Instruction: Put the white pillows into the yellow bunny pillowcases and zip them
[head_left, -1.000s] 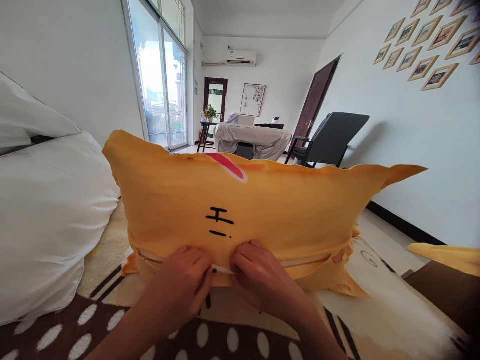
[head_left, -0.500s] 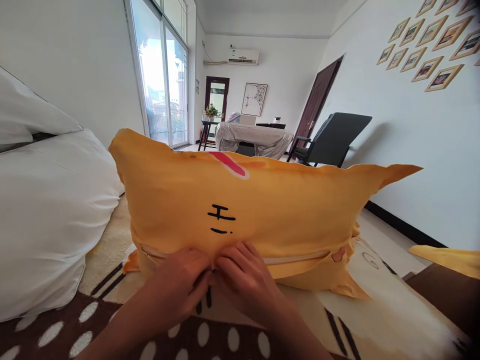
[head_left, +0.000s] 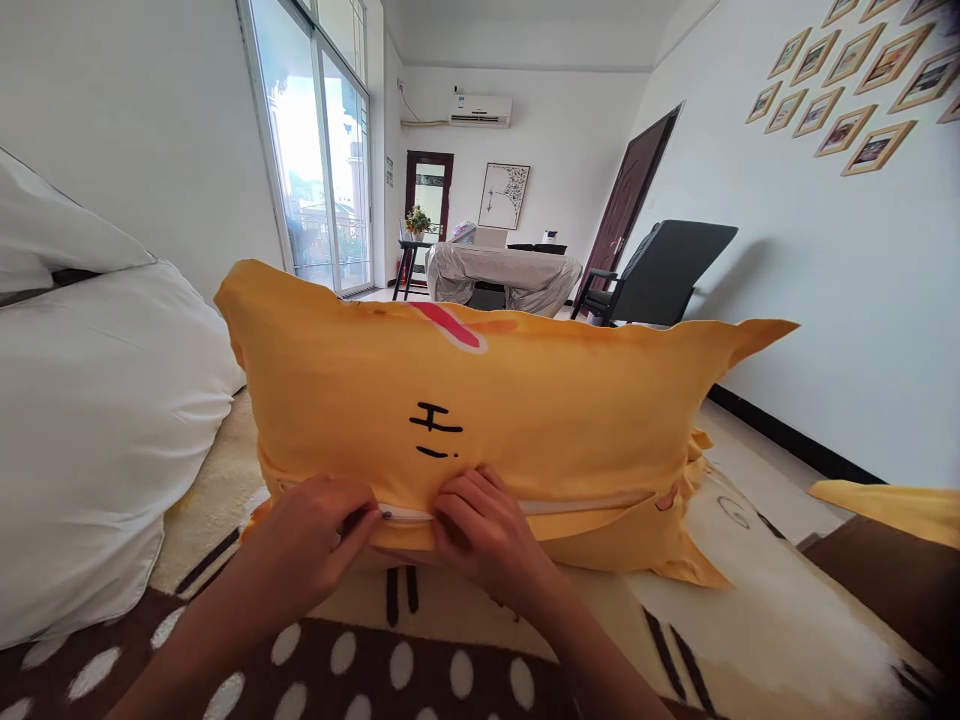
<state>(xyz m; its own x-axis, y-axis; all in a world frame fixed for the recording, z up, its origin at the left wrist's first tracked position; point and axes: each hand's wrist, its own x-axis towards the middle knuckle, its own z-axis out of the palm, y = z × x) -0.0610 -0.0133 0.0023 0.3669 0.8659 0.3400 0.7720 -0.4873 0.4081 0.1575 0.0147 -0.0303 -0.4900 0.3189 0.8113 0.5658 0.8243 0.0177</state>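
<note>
A plump yellow pillow (head_left: pixel 570 410) with black printed marks and a pink stripe stands on its long side in front of me. A pale zipper (head_left: pixel 409 516) runs along its lower face, and its small slider (head_left: pixel 387 515) shows right by my left fingertips. My left hand (head_left: pixel 319 535) is closed in a pinch at the slider, though its pull tab is hidden by the fingers. A short way to the right, my right hand (head_left: pixel 487 535) pinches the pillow's fabric along the zipper edge. Zipper teeth show between the two hands.
White cushions (head_left: pixel 97 430) lie at the left. Beneath is a cream and brown dotted blanket (head_left: pixel 401 665). More yellow cloth (head_left: pixel 892 508) hangs at the right edge. Farther off stand a black chair (head_left: pixel 660 270) and a covered table (head_left: pixel 502 270).
My left hand has slid left along the zipper, away from my right hand, and a stretch of zipper with the slider now shows. My right hand stays on the fabric.
</note>
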